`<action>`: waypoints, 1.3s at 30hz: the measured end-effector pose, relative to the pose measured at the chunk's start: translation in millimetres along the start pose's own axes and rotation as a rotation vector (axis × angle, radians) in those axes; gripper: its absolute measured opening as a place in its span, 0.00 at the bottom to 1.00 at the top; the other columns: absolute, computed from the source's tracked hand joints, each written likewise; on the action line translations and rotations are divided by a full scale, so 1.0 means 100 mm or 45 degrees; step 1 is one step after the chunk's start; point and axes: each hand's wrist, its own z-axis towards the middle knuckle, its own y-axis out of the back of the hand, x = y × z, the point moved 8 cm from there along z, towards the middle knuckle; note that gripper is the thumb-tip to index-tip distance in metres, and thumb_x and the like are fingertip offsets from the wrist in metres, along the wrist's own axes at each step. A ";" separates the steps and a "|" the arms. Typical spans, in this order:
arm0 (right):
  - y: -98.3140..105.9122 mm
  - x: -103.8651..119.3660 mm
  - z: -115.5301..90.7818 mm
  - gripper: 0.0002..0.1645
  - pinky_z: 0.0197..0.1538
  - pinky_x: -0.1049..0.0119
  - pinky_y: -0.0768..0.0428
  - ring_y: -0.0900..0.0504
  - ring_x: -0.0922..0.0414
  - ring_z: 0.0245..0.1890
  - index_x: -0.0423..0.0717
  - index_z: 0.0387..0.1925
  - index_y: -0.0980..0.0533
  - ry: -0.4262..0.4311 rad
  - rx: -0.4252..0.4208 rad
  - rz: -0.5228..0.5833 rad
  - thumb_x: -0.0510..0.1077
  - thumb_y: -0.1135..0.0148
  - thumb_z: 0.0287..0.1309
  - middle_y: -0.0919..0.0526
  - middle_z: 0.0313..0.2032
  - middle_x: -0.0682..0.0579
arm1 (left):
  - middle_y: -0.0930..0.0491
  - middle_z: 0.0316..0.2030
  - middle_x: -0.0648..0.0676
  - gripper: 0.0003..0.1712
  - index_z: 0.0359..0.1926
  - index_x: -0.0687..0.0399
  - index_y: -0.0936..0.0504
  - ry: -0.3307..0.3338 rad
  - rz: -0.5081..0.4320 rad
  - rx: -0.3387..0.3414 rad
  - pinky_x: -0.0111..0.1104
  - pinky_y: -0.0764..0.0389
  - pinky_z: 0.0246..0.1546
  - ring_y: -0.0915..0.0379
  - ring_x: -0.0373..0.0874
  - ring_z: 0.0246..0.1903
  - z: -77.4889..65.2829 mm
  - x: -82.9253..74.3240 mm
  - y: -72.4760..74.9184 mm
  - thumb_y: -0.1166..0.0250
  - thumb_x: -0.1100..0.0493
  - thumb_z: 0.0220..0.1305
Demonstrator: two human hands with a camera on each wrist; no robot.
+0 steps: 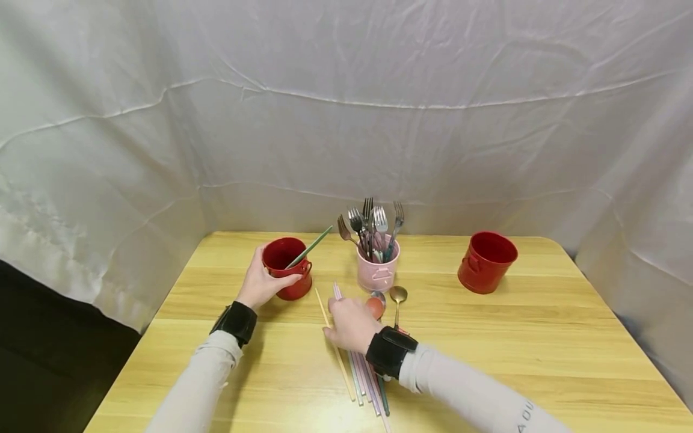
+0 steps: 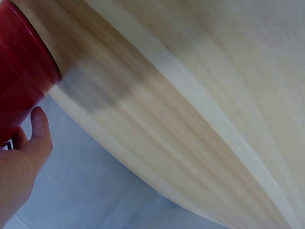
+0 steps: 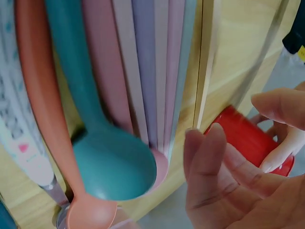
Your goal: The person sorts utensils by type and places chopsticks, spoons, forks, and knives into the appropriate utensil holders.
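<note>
At the left, my left hand (image 1: 261,282) grips a small red metal pail (image 1: 295,291), thumb across its near side. A slim green chopstick (image 1: 315,245) leans out of that pail. My right hand (image 1: 352,326) is over a bundle of pastel chopsticks (image 1: 373,391), beside one lone yellow chopstick (image 1: 344,374). In the right wrist view its fingers (image 3: 202,171) are loosely bent, thumb apart, with nothing between them. Close by that hand lie a teal spoon (image 3: 116,164) and an orange spoon (image 3: 91,210). The left wrist view shows the pail's side (image 2: 21,71) against the left fingers.
A pink pail (image 1: 375,278) packed with several forks (image 1: 381,219) stands at the back middle. Another red pail (image 1: 484,267) is at the back right. A gold-coloured spoon (image 1: 397,294) lies right of the bundle. Grey cloth (image 1: 411,138) hangs behind the wooden table (image 1: 541,337).
</note>
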 end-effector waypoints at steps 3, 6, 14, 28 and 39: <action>-0.04 0.03 -0.04 0.21 0.25 0.61 0.25 0.24 0.54 0.24 0.44 0.33 0.28 -0.005 0.006 -0.064 0.55 0.31 0.47 0.26 0.22 0.54 | 0.34 0.58 0.66 0.49 0.63 0.66 0.43 0.000 -0.029 0.000 0.56 0.34 0.58 0.38 0.61 0.58 -0.04 -0.11 0.01 0.24 0.63 0.44; -0.06 0.04 -0.08 0.24 0.28 0.58 0.24 0.23 0.52 0.27 0.43 0.34 0.27 -0.018 -0.004 -0.124 0.57 0.31 0.46 0.24 0.23 0.51 | 0.33 0.58 0.65 0.50 0.64 0.64 0.43 0.003 -0.022 -0.005 0.55 0.33 0.58 0.38 0.60 0.58 -0.03 -0.05 0.01 0.24 0.62 0.44; -0.18 0.04 -0.10 0.24 0.21 0.63 0.26 0.25 0.56 0.25 0.42 0.35 0.27 -0.104 0.045 -0.071 0.56 0.31 0.46 0.23 0.26 0.52 | 0.33 0.59 0.57 0.54 0.65 0.56 0.44 0.038 0.025 -0.020 0.50 0.32 0.59 0.37 0.53 0.59 0.09 0.28 -0.01 0.22 0.53 0.41; -0.23 0.12 -0.06 0.17 0.15 0.65 0.35 0.33 0.59 0.13 0.51 0.11 0.34 -0.090 0.022 -0.054 0.46 0.34 0.40 0.33 0.13 0.58 | 0.35 0.60 0.66 0.50 0.64 0.66 0.45 0.044 -0.002 0.021 0.54 0.33 0.59 0.40 0.62 0.59 -0.05 -0.13 0.01 0.25 0.62 0.45; -0.34 0.06 0.06 0.13 0.18 0.64 0.33 0.31 0.56 0.16 0.49 0.12 0.33 -0.234 0.080 0.055 0.39 0.35 0.31 0.30 0.16 0.54 | 0.35 0.59 0.66 0.50 0.64 0.66 0.45 0.039 -0.011 0.017 0.54 0.34 0.59 0.39 0.61 0.59 -0.05 -0.13 0.01 0.24 0.62 0.45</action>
